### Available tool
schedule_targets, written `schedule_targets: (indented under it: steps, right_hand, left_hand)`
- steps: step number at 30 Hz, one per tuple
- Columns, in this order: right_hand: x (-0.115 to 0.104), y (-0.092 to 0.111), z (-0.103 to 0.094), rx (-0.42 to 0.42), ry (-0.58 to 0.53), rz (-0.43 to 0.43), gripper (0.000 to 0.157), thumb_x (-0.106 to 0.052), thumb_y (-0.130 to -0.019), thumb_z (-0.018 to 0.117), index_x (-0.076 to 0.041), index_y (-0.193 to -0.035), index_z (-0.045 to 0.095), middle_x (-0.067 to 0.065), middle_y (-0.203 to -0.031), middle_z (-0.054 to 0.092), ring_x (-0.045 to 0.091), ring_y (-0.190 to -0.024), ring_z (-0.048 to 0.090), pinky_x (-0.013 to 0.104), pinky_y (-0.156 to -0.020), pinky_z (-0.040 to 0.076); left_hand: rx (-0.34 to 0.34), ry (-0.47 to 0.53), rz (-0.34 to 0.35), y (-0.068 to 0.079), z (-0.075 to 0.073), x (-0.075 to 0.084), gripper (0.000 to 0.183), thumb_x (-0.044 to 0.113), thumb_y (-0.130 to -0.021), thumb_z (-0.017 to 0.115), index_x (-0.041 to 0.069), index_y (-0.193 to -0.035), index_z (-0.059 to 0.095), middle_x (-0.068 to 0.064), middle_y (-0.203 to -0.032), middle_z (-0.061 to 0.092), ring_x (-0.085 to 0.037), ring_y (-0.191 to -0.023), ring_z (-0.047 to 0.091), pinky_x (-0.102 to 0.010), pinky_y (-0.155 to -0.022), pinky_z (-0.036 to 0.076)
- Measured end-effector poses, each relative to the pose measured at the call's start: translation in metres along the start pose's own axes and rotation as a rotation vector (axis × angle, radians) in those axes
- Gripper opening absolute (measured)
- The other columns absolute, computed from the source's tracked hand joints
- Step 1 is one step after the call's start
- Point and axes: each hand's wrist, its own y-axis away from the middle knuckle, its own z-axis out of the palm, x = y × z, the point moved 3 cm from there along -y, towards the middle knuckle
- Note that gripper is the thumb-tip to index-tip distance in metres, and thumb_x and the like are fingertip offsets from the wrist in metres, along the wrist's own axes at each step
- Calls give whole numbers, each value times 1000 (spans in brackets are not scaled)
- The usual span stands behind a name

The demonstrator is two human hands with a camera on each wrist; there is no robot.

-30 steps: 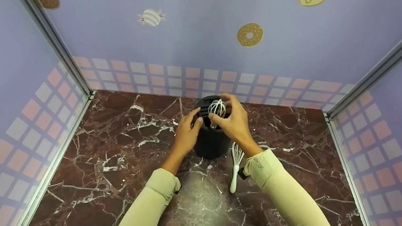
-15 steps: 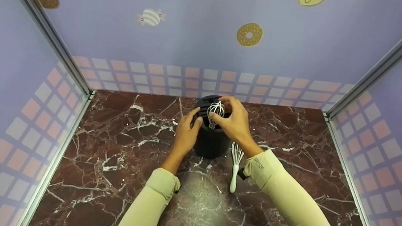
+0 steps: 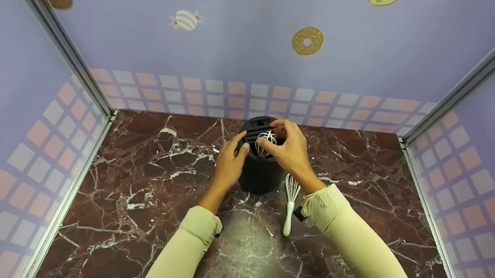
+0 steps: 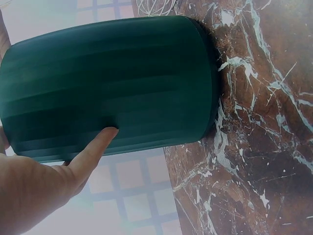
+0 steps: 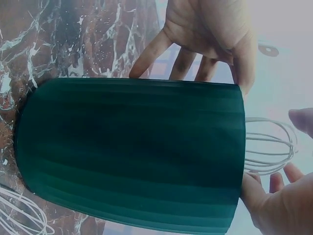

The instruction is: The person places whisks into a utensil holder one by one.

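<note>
- White whisk [image 3: 267,137] has sunk deeper into the dark holder [image 3: 260,177]: nearly seated, I'd say!
- Right hand [image 3: 291,151] curves round it; pinching or not, can't tell.
- Left hand [image 3: 229,164], fingers spread, touches the holder's side.

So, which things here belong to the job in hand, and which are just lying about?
In the job, apparently:
dark container, left hand on its side
whisk partly inside it, head above the rim
right hand at that whisk's head

Just lying about:
second whisk on the marbled tabletop, held by neither hand
</note>
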Motion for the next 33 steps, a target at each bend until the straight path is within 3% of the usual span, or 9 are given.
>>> schedule_targets:
  steps: [8,13,19,22,30,33]
  right_hand:
    - [2,3,-19,76,-112,41,36,-34,-90,76,-11,-117,66,13,-117,67,23,-104,65,45,-96,52]
    - [8,8,-37,144,-224,76,30,-25,-95,72,-6,-117,66,9,-111,68,20,-99,66,34,-89,56]
    - [27,19,-55,185,-419,154,34,-16,-97,70,5,-121,57,10,-109,62,19,-96,65,32,-81,62]
    - [40,28,-61,200,-470,191,34,-15,-98,69,5,-121,54,11,-108,60,18,-91,67,38,-82,62]
    - [86,54,-65,186,-463,344,40,-17,-98,68,4,-126,49,11,-106,57,20,-86,71,49,-83,61]
    - [102,64,-61,144,-432,409,42,-20,-98,68,1,-128,49,12,-109,60,22,-88,71,46,-80,62]
  left_hand:
    - [11,-2,29,0,0,0,44,39,-106,51,31,-149,53,-11,-146,53,-29,-137,50,-50,-112,42]
    - [17,7,20,0,0,0,44,39,-105,52,32,-148,54,-10,-147,53,-29,-138,50,-51,-113,40]
    - [14,6,20,-1,0,-2,44,40,-105,51,32,-149,54,-10,-147,53,-29,-138,49,-52,-114,39]
    - [13,5,22,-1,0,-1,44,40,-105,51,32,-149,54,-10,-148,52,-29,-139,48,-52,-115,38]
    - [10,6,19,-1,0,-1,44,40,-105,51,32,-149,53,-10,-149,52,-30,-140,48,-52,-115,38]
    - [3,11,27,-1,0,-1,45,40,-106,50,32,-150,52,-11,-150,50,-31,-141,47,-53,-115,38]
